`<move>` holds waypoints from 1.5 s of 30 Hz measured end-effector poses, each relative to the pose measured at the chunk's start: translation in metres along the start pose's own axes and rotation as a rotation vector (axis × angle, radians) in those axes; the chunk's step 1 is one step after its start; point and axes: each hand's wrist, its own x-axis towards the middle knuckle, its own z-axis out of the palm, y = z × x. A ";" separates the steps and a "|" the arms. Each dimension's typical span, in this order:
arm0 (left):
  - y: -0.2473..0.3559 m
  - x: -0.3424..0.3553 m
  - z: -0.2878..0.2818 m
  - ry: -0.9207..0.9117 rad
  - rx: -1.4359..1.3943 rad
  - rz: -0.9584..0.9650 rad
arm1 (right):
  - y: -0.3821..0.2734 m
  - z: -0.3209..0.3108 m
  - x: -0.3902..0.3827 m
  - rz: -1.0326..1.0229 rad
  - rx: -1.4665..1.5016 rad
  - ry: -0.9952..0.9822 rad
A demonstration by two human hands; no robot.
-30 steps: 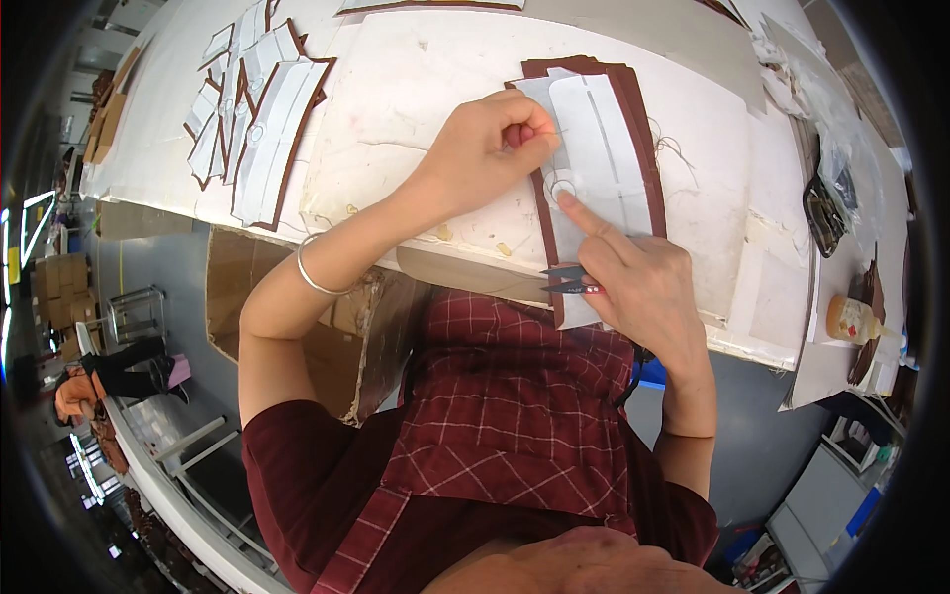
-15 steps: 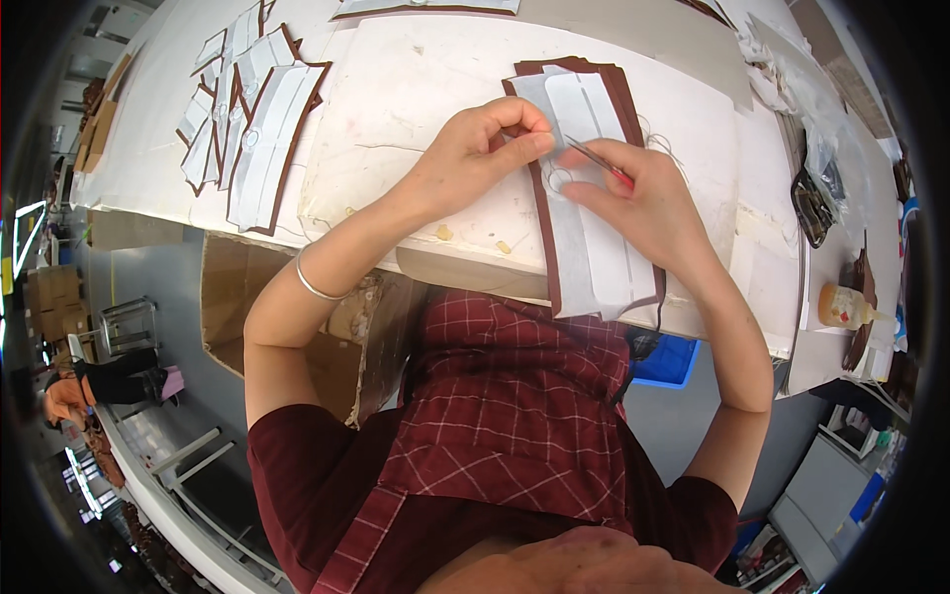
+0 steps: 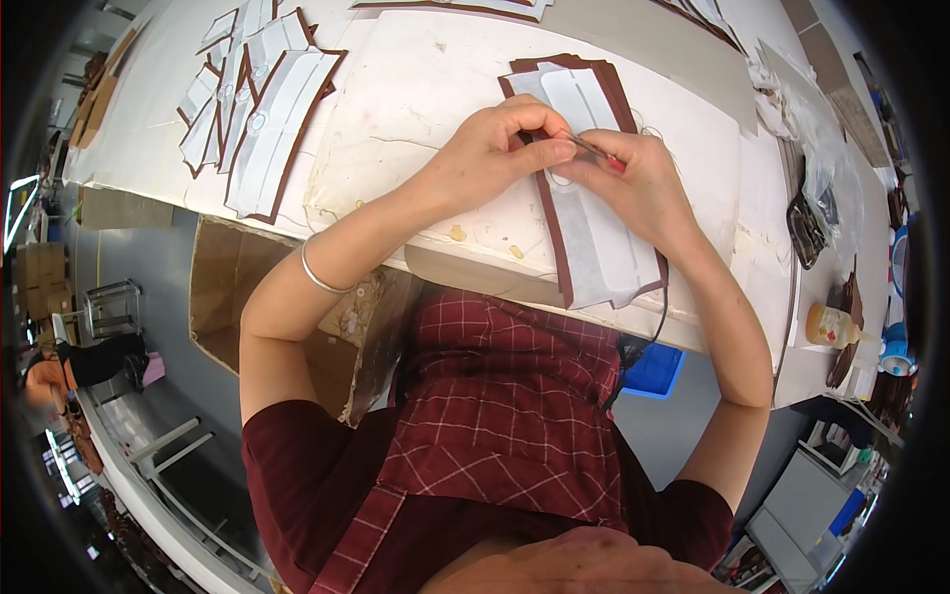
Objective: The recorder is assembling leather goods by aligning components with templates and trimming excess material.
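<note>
A stack of brown-edged panels with pale grey-white backing (image 3: 601,252) lies on the table in front of me. Above its upper half, my left hand (image 3: 520,148) is closed in a pinch, thumb against forefinger; whatever is between them is too small to make out. My right hand (image 3: 638,183) grips a slim, pointed metal tool with a red handle (image 3: 614,162). The tool's tip reaches the left fingertips, which hide its end. A round detail on the top panel is partly covered by my right fingers. Loose thread (image 3: 650,132) shows beside the stack.
More brown-edged panels (image 3: 282,117) lie overlapped on the table's left. At right are clear plastic wrapping (image 3: 826,173) and a bottle of amber liquid (image 3: 831,325). An open cardboard box (image 3: 223,297) stands below the table edge at left, a blue bin (image 3: 655,372) below at right.
My right hand and the tool have come up against my left fingertips, closing the small gap between the hands. The view has shifted slightly.
</note>
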 end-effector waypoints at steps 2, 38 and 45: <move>0.000 0.001 -0.002 -0.005 -0.025 0.016 | 0.004 0.002 0.001 -0.045 0.025 0.026; 0.022 -0.002 -0.012 -0.074 0.060 -0.056 | 0.004 0.004 -0.005 0.073 0.395 0.142; 0.033 -0.016 -0.036 0.037 0.959 -0.051 | -0.008 -0.005 -0.026 0.226 0.479 0.082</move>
